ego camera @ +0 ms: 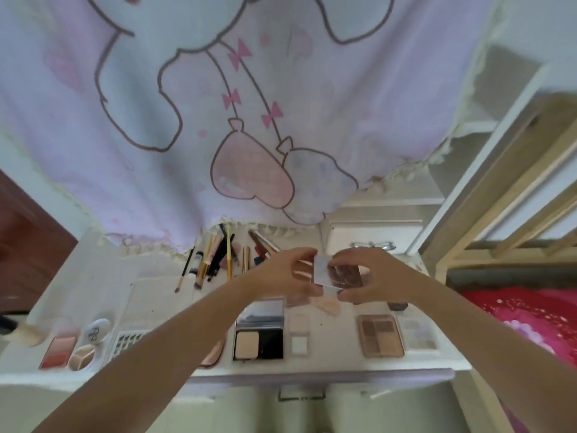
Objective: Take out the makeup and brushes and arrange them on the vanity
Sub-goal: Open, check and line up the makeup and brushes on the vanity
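- Hands meeting above the middle of the desk [327,368]; left hand [288,273] and right hand [371,275] are both gripping one small open palette [338,273].
- Left fingers [307,254] are pinching the palette's pale lid edge from the left, thumb underneath.
- Right fingers [354,254] are curling over the brown-shade half from the right, thumb pressing below at the lower edge.
- Palette is being held in the air, tilted, not touching the desk; details are blurring.
- Brushes and pencils [215,256] are lying fanned out at the back of the desk, just under the hanging pink cartoon cloth [218,120].
- Gold lipstick tube [246,259] is lying beside them, to the right.
- Open powder compact [259,332] with mirror is sitting near the front edge, below the left hand.
- Small white case [299,334] is sitting just right of that compact.
- Brown eyeshadow palette [380,335] is lying flat at front right, clear-lidded palette [418,334] just beside it.
- Blush palette [59,351] is lying at front left, with two round compacts [89,345] touching its right side.
- Grid-pattern palette [128,340] is lying partly hidden behind the left forearm.
- White drawer box [371,237] is standing at back right of the desk.
- Red bedding [530,320] is showing at the right, beside a wooden frame [515,182].
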Action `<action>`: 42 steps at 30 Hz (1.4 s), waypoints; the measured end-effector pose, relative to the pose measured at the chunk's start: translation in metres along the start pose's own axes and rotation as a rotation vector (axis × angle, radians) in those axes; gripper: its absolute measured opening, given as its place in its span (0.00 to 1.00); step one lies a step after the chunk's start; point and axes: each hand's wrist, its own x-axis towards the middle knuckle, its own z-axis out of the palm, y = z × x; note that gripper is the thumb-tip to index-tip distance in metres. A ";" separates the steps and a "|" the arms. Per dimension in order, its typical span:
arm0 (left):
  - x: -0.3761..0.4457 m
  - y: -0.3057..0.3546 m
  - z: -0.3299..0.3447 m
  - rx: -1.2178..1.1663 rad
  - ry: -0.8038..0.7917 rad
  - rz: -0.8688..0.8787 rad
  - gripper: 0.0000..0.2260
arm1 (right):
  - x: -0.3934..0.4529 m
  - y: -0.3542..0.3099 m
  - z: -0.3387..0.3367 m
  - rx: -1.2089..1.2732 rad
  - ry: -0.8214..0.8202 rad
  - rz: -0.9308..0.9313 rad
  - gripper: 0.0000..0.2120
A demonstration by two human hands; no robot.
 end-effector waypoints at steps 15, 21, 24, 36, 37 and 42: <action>-0.020 0.065 -0.028 -0.171 0.404 0.154 0.13 | 0.020 -0.058 -0.055 0.115 0.215 -0.162 0.12; -0.030 0.070 -0.034 -0.358 0.400 0.066 0.12 | 0.024 -0.074 -0.056 -0.306 0.321 -0.452 0.15; -0.034 0.070 -0.035 -0.366 0.419 0.061 0.07 | 0.022 -0.076 -0.051 -0.414 0.408 -0.551 0.14; -0.040 0.069 -0.036 -0.393 0.452 0.140 0.04 | 0.025 -0.083 -0.043 -0.480 0.514 -0.620 0.13; -0.039 0.067 -0.036 -0.386 0.445 0.141 0.05 | 0.026 -0.082 -0.044 -0.478 0.482 -0.623 0.13; -0.033 0.053 -0.037 -0.256 0.440 0.166 0.10 | 0.030 -0.066 -0.048 -0.175 0.389 -0.470 0.14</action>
